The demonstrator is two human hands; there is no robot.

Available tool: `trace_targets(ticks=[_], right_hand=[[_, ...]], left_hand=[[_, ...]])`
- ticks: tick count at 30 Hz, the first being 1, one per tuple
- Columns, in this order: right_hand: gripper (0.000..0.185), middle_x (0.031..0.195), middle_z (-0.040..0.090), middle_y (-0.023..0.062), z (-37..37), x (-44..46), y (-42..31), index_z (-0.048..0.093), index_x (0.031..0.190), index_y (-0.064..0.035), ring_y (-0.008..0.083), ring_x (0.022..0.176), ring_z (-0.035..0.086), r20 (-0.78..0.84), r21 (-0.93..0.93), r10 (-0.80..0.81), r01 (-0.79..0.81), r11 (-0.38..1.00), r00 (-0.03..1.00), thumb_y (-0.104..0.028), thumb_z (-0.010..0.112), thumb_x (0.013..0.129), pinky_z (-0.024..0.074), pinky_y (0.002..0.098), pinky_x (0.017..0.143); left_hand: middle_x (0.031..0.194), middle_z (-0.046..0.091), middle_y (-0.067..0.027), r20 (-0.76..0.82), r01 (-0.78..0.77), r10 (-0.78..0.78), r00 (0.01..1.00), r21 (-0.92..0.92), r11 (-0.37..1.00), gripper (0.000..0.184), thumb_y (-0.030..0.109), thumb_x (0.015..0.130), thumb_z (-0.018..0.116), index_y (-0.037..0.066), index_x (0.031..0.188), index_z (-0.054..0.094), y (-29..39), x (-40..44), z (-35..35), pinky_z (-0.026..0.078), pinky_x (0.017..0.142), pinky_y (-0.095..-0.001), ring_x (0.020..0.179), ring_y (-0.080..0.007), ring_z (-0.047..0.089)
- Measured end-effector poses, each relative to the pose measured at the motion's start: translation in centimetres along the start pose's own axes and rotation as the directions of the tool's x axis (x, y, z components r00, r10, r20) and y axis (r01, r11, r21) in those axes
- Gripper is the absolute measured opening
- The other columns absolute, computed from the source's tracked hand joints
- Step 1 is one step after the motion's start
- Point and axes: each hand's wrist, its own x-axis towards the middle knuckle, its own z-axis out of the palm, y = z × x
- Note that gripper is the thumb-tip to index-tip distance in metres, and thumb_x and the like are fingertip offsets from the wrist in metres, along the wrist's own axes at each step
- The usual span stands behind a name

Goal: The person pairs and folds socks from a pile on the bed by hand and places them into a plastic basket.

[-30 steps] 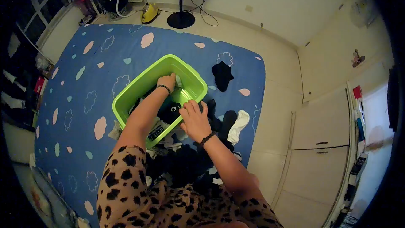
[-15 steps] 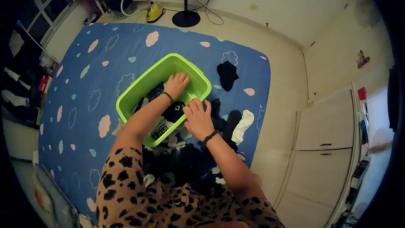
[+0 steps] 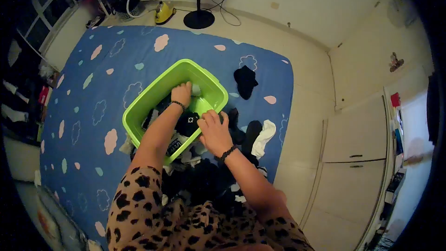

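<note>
A lime-green plastic tub (image 3: 211, 80) sits tilted in view on the bed, with dark and patterned folded socks (image 3: 189, 123) in its near and left part. Inside it is my left hand (image 3: 181, 94), fingers curled downward; what they hold, if anything, is hidden. Beside those fingertips a small pale cloth piece (image 3: 196, 90), perhaps a sock, lies against the tub's inner wall. My right hand (image 3: 215, 131) grips the tub's near right rim, fingers bent over the edge. Below the tub spreads a heap of mostly black socks (image 3: 200, 179), partly hidden by my arms.
A black sock bundle (image 3: 245, 82) lies apart on the blue cloud-print sheet (image 3: 111, 111). Right of the heap are a long black sock (image 3: 252, 135) and a white sock (image 3: 264, 138). Beyond the bed stand a fan base (image 3: 199, 19) and a yellow appliance (image 3: 164, 14).
My left hand has drawn left inside the tub and its fingers have curled in, and the pale cloth piece now shows. The right hand stays on the rim. The whole view has shifted slightly.
</note>
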Motion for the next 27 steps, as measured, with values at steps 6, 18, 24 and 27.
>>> trace_targets(ticks=[6, 18, 24, 27], right_hand=[[0.034, 0.111, 0.053, 0.0044, -0.1, 0.8, 0.0, 0.056, 0.101, -0.0129, 0.0227, 0.121, 0.042, -0.015, -0.052, 0.011, -0.012, 0.999, 1.0, -0.018, 0.068, 0.069, 0.0281, 0.0525, 0.101], [0.044, 0.115, 0.05, 0.0084, 0.4, 0.2, 0.3, 0.053, 0.105, -0.0091, 0.0263, 0.122, 0.04, -0.017, -0.029, -0.031, 0.031, 0.999, 0.999, -0.015, 0.071, 0.065, 0.0259, 0.0539, 0.101], [0.046, 0.115, 0.05, 0.0085, 0.8, 0.3, 0.3, 0.053, 0.107, -0.0098, 0.0261, 0.122, 0.04, -0.016, -0.046, -0.027, 0.027, 0.999, 1.0, -0.015, 0.071, 0.065, 0.0265, 0.0532, 0.101], [0.045, 0.114, 0.05, 0.0087, 0.9, 0.1, 0.5, 0.053, 0.107, -0.0098, 0.0262, 0.121, 0.041, -0.012, -0.058, -0.029, 0.029, 0.998, 1.0, -0.015, 0.07, 0.065, 0.0268, 0.0529, 0.101]], left_hand=[[0.096, 0.056, -0.009, -0.063, 0.091, -0.077, 0.995, 0.249, 0.964, 0.021, 0.016, 0.088, 0.055, 0.011, 0.106, 0.048, 0.3, 1.4, 3.3, 0.054, 0.067, -0.034, 0.082, -0.0242, 0.065], [0.14, 0.041, -0.0151, -0.168, -0.597, 0.587, 0.792, -0.014, 0.802, 0.041, 0.016, 0.083, 0.055, 0.007, 0.122, 0.053, -1.0, -4.0, -1.9, 0.034, 0.106, -0.0431, 0.129, -0.0311, 0.04], [0.113, 0.062, -0.016, 0.077, -0.372, 0.379, 0.922, -0.089, 0.924, 0.013, 0.01, 0.085, 0.05, 0.007, 0.096, 0.056, 0.9, -0.9, -1.1, 0.053, 0.079, -0.0382, 0.101, -0.0303, 0.063], [0.099, 0.066, -0.0188, 0.249, -0.248, 0.258, 0.933, -0.073, 0.966, 0.017, 0.01, 0.088, 0.047, 0.006, 0.103, 0.053, 3.1, -1.4, 1.7, 0.055, 0.073, -0.0431, 0.088, -0.0345, 0.067]])
